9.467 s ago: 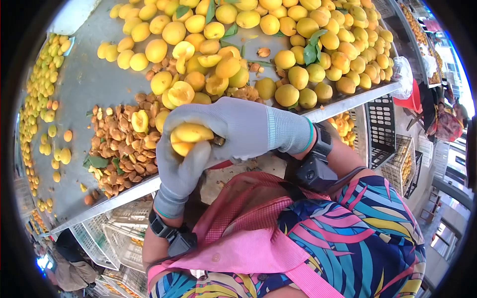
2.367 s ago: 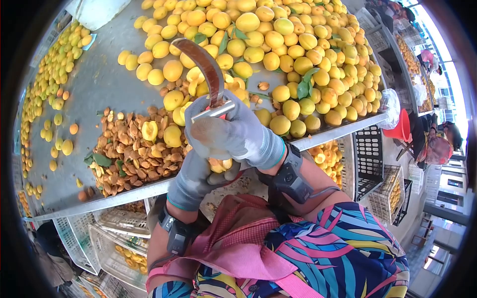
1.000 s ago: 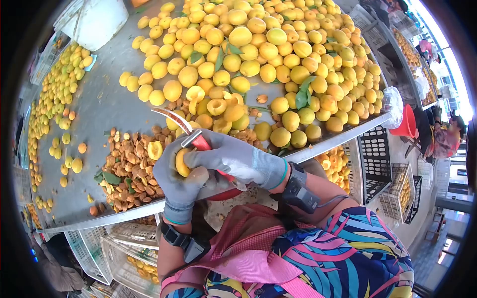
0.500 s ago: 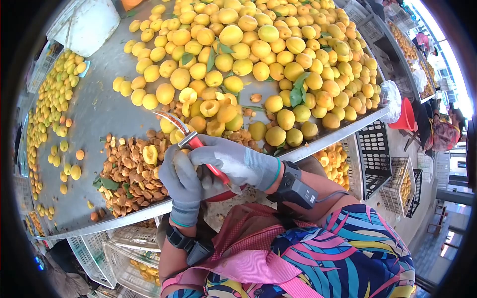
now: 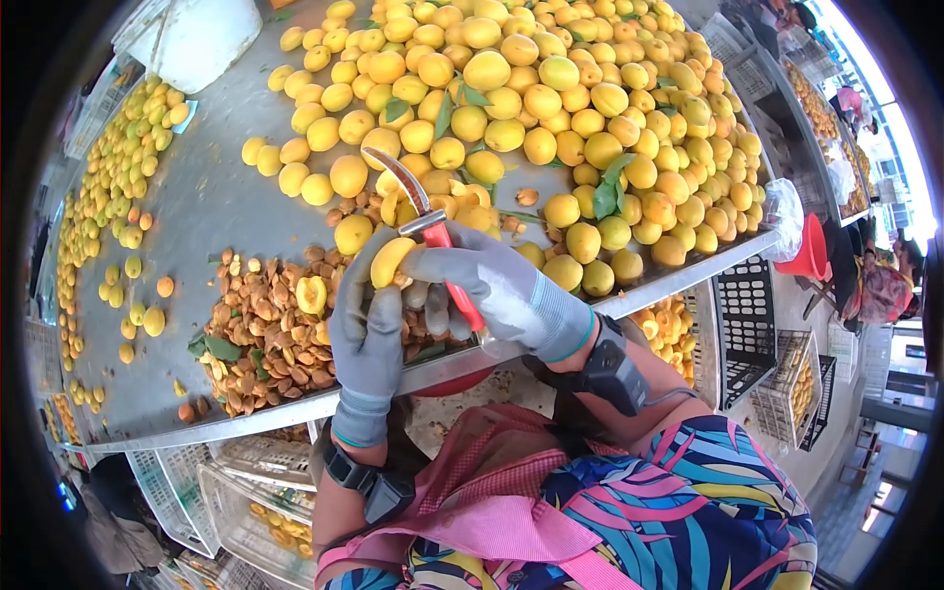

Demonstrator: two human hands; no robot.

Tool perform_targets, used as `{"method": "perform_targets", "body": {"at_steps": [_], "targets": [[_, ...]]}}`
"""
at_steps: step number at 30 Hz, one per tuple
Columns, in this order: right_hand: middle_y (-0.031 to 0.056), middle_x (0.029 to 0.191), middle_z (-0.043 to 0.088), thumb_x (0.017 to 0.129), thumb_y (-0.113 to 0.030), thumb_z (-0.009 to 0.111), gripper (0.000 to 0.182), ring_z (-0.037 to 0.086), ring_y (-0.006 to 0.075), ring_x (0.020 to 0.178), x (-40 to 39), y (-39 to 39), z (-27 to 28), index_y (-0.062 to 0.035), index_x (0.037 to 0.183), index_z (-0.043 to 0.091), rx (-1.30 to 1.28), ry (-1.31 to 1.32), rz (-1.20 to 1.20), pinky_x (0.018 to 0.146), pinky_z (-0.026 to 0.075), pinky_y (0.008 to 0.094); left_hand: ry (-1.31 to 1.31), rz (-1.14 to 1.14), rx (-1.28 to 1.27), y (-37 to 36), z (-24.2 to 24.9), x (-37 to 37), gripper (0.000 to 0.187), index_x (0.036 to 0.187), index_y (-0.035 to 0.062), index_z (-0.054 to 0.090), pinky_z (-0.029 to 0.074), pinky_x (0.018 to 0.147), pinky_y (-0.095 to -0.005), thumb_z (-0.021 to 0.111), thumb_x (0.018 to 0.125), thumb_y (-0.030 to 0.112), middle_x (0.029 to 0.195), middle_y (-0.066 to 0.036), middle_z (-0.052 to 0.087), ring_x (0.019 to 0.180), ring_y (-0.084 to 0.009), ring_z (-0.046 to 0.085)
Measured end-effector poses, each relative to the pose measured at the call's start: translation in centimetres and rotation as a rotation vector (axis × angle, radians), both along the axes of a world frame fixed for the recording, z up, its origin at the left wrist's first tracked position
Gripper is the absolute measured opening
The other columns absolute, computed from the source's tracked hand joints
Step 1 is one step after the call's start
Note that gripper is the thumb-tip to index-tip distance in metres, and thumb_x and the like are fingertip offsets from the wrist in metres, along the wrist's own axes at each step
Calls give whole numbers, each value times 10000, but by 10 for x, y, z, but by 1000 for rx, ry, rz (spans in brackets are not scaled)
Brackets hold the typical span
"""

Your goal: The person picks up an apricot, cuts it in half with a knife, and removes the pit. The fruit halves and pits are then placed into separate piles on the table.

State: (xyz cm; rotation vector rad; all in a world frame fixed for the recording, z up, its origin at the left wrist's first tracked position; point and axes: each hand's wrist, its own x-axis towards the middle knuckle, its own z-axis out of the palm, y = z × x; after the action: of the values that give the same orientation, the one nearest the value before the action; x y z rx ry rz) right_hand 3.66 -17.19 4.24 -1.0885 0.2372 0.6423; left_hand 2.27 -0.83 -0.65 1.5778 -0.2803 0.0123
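My right hand (image 5: 487, 285), in a grey glove, is closed around the red handle of a curved knife (image 5: 405, 185), whose blade points up and left. An apricot piece (image 5: 392, 263) is held at the fingertips of my gloved left hand (image 5: 362, 329), with my right fingers touching its right side. Its cut side is mostly hidden. Just beyond the hands lie halved apricots (image 5: 472, 204). Left of my left hand is a heap of brown apricot pits (image 5: 261, 329), with one opened apricot (image 5: 312, 294) on top.
A large pile of whole apricots (image 5: 551, 98) covers the far side of the metal table (image 5: 211, 197). More fruit (image 5: 118, 162) lies at left, near a white bucket (image 5: 202, 44). Crates (image 5: 747, 324) stand below the table, and a red bucket (image 5: 808, 246) is at right.
Both hands have risen slightly and moved apart a little. The apricot piece now shows at the left fingertips, and the knife has shifted up and right. The view has shifted slightly.
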Motion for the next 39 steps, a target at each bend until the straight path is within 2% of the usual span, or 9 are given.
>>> {"method": "perform_targets", "body": {"at_steps": [3, 5, 7, 10, 13, 15, 17, 23, 39], "targets": [[13, 652, 566, 883, -338, 588, 310, 538, 82, 449, 3, 3, 6, -60, 1018, 563, -154, -81, -98, 357, 378, 199, -26, -1, 74, 3, -3, 0, 430, 1260, -24, 479, 472, 878, -287, 524, 949, 270, 1222, -130, 546, 1074, -181, 564], [5, 624, 554, 897, -332, 580, 297, 519, 78, 422, 6, 1, 6, -52, 995, 565, -216, -115, -205, 347, 369, 200, 480, -19, -529, -1, 4, 0, 418, 1209, -26, 485, 502, 840, -307, 516, 944, 296, 1179, -149, 567, 994, -219, 617], [7, 586, 538, 927, -317, 544, 287, 499, 79, 399, 8, -2, 5, -31, 928, 565, -20, -349, -495, 345, 367, 207, 410, -21, -430, -6, 2, -2, 434, 1189, -16, 479, 524, 776, -311, 516, 933, 333, 1121, -155, 598, 891, -228, 649], [38, 557, 473, 967, -332, 433, 374, 456, 139, 409, 1, -1, 16, -3, 816, 531, -76, -502, -592, 392, 362, 255, 687, -205, -751, -7, -7, -8, 443, 1215, 5, 489, 499, 686, -269, 516, 925, 340, 981, -110, 617, 819, -170, 625], [42, 548, 420, 969, -358, 424, 397, 457, 163, 434, -6, 0, 19, -24, 766, 491, -57, -560, -607, 414, 369, 264, 788, -202, -755, -16, -2, -15, 469, 1252, 5, 480, 491, 685, -262, 543, 914, 325, 927, -82, 609, 799, -151, 604], [10, 564, 522, 965, -298, 483, 340, 492, 81, 431, -6, 4, 16, -15, 790, 555, 77, -659, -685, 394, 342, 211, 803, -178, -725, -17, 0, -17, 490, 1286, 12, 463, 478, 684, -239, 559, 910, 312, 942, -56, 599, 781, -126, 577], [15, 564, 525, 968, -293, 484, 337, 493, 80, 442, -8, 4, 17, -14, 793, 557, 116, -650, -689, 400, 340, 213, 685, -357, -648, -12, -8, -16, 463, 1283, 22, 469, 468, 689, -216, 594, 900, 250, 979, -36, 580, 793, -99, 556], [39, 619, 548, 955, -236, 525, 255, 515, 92, 491, -12, 5, 10, 11, 902, 556, 229, -738, -628, 434, 373, 220, 505, -269, -344, -21, -11, -21, 403, 1199, 23, 492, 481, 708, -212, 665, 858, 152, 961, -18, 589, 796, -64, 554], [37, 824, 608, 875, -161, 574, 248, 562, 63, 659, -18, 13, -6, 22, 1039, 540, 120, -774, -542, 586, 449, 203, 353, -274, -126, -24, -8, -25, 438, 1158, 28, 509, 461, 694, -230, 718, 813, 200, 964, -34, 590, 814, -76, 533]]}}
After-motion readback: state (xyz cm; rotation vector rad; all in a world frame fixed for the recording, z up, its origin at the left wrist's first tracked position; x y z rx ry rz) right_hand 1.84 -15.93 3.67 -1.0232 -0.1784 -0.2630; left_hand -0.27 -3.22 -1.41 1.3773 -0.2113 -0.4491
